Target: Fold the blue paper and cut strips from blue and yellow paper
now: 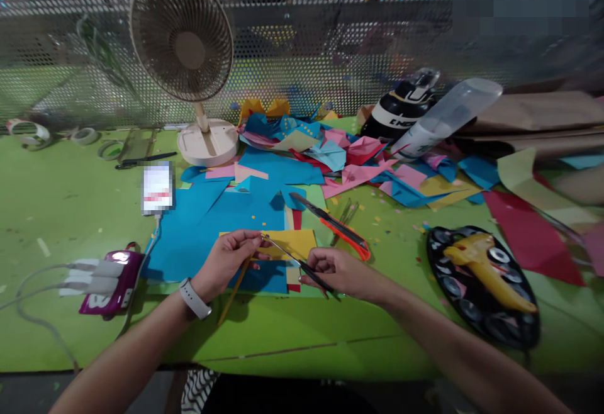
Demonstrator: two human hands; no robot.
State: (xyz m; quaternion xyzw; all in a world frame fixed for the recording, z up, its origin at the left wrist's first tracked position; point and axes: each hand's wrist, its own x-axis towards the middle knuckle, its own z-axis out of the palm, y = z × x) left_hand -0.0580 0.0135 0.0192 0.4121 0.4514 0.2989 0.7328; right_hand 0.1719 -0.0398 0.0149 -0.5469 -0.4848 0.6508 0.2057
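My left hand [236, 253], wearing a pale watch on the wrist, pinches a thin strip of yellow paper [233, 293] that slants down toward the table's front edge. My right hand [337, 272] grips dark-handled scissors [317, 279]. Their slim metal blades point up-left and reach my left fingertips, where a tiny yellow bit shows. Beneath both hands lies a yellow paper sheet [297, 241], on top of larger blue paper [189, 238]. An orange and black box cutter [337, 228] rests just beyond my right hand.
A fan [207, 140] stands at the back left, by a phone [157, 189] cabled to a purple power bank [113, 285]. Coloured paper scraps [330, 153] pile up behind. Two bottles [396, 112] lean there. A yellow glue gun [491, 269] lies on a black tray [436, 257] at right.
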